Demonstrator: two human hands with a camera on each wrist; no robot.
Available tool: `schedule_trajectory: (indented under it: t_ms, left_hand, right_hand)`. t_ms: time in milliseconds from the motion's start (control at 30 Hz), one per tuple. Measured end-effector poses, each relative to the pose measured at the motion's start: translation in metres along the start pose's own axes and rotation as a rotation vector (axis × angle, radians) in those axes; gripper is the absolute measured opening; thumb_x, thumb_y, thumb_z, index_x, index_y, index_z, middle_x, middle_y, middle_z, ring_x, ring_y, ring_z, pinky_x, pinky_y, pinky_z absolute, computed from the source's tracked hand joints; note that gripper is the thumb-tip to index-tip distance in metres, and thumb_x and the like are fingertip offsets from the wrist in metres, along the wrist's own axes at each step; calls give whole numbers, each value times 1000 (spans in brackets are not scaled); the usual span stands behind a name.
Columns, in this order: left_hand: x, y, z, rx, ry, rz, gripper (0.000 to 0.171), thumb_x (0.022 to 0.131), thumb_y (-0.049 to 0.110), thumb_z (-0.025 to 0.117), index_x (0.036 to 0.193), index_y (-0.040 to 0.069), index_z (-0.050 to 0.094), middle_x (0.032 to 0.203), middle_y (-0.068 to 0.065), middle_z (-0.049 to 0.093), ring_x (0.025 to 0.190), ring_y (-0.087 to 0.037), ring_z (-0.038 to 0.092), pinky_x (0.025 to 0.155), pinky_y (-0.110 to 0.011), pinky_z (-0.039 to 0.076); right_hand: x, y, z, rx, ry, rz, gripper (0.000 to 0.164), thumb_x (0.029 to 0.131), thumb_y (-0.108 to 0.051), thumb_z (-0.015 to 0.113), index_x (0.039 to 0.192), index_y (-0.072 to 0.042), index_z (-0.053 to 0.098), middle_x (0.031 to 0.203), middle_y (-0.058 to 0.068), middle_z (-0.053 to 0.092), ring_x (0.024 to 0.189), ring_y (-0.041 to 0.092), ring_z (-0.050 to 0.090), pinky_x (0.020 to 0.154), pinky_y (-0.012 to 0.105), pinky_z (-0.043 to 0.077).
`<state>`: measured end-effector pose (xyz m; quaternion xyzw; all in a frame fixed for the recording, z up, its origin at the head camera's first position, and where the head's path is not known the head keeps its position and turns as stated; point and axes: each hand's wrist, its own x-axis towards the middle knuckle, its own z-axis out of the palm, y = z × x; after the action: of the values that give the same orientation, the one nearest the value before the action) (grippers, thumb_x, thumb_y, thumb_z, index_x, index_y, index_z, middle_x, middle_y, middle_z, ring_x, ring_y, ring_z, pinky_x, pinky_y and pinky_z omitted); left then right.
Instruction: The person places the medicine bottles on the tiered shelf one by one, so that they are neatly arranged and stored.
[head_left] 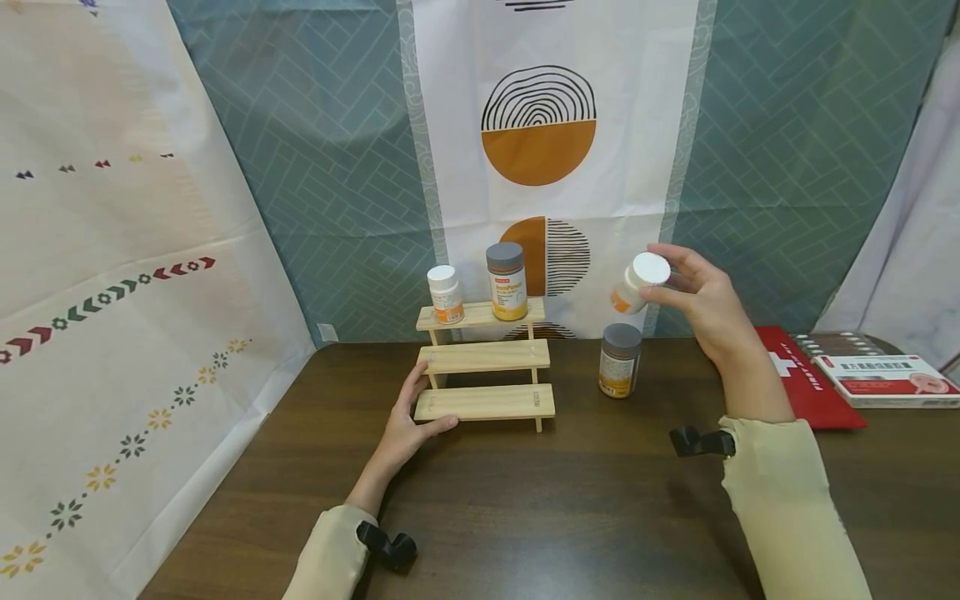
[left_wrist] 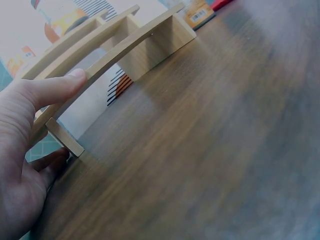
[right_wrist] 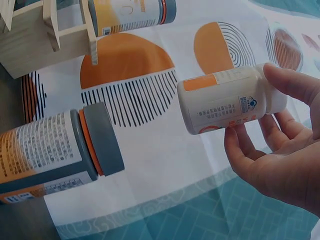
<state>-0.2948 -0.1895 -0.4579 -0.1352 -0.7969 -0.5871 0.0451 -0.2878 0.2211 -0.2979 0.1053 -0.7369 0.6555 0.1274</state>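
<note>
My right hand (head_left: 716,312) holds a white pill bottle (head_left: 628,293) with an orange label, tilted in the air, fingers and thumb around its white cap in the right wrist view. Just below it, a grey-lidded supplement bottle (head_left: 618,367) stands upright on the table. My left hand (head_left: 401,429) grips the left end of a three-step wooden display rack (head_left: 483,357); its thumb (left_wrist: 62,90) lies on the lowest step's front edge, the fingers behind the end leg. On the top step stand another white bottle (head_left: 446,296) and a grey-lidded bottle (head_left: 507,283).
At the right lie a red first-aid pouch (head_left: 806,375) and a red-and-white box (head_left: 892,379). A patterned cloth backdrop (head_left: 337,167) hangs behind the dark wooden table (head_left: 525,517), and a white cloth (head_left: 135,333) hangs along its left side.
</note>
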Motion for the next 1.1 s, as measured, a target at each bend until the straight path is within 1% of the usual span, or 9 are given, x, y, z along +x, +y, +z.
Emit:
schedule_trajectory:
  t_ms: [267, 467, 533, 633, 700, 767, 867, 967, 1100]
  left_hand:
    - [1, 0, 0, -1, 5, 0, 99, 79, 7, 81, 154, 32, 22, 160, -11, 26, 148, -32, 25, 114, -58, 25]
    - [1, 0, 1, 5, 6, 5, 100, 78, 8, 81, 155, 31, 22, 160, -12, 25, 148, -33, 25, 115, -59, 25]
    - [2, -1, 1, 3, 4, 5, 99, 78, 8, 81, 155, 31, 21, 161, -11, 24, 149, -33, 24, 115, -59, 24]
    - [2, -1, 1, 0, 2, 6, 99, 79, 8, 81, 155, 31, 21, 160, -11, 25, 149, -33, 24, 116, -59, 23]
    - [2, -1, 2, -1, 0, 8, 99, 79, 7, 81, 155, 30, 21, 159, -12, 26, 148, -33, 25, 115, -59, 24]
    - [2, 0, 2, -9, 1, 6, 100, 79, 7, 81, 155, 31, 21, 159, -12, 28, 148, -32, 26, 115, -58, 24]
    - [3, 0, 2, -11, -4, 11, 99, 79, 7, 80, 155, 32, 21, 158, -13, 29, 147, -32, 27, 115, -58, 24]
    - [3, -1, 2, -8, -12, 15, 99, 80, 9, 80, 155, 32, 21, 158, -13, 28, 147, -32, 26, 115, -58, 24]
    - [1, 0, 1, -6, 2, 5, 99, 79, 8, 81, 154, 32, 22, 160, -11, 26, 148, -31, 25, 116, -59, 24]
  right_hand:
    - [-1, -4, 8, -36, -21, 11, 53, 93, -15, 67, 143, -22, 49, 148, 0, 41, 111, 6, 43, 105, 48, 26]
    - [-1, -5, 13, -7, -53, 5, 50, 93, -14, 67, 139, -24, 52, 138, -9, 46, 112, 8, 47, 103, 44, 27]
    - [-1, -5, 15, -5, -61, 9, 50, 92, -14, 67, 140, -22, 51, 135, -11, 47, 112, 8, 46, 107, 48, 25]
    - [-2, -5, 18, -10, -70, 19, 51, 92, -15, 67, 140, -22, 51, 137, -8, 45, 116, 11, 45, 113, 59, 18]
    - [-2, -4, 20, -15, -76, 26, 51, 92, -15, 67, 140, -22, 50, 139, -5, 43, 120, 15, 43, 114, 63, 15]
    - [-1, -4, 22, -18, -81, 32, 51, 92, -16, 67, 140, -22, 50, 138, -5, 43, 124, 19, 41, 114, 64, 15]
    - [-1, -4, 26, -20, -93, 36, 53, 93, -15, 67, 142, -22, 49, 132, -11, 46, 126, 22, 41, 113, 60, 19]
    - [-1, -4, 32, -23, -107, 40, 54, 93, -14, 66, 143, -21, 48, 125, -18, 48, 123, 19, 44, 108, 50, 26]
    - [-2, -4, 45, -18, -131, 40, 55, 93, -12, 65, 144, -16, 45, 123, -18, 49, 118, 15, 48, 100, 37, 35]
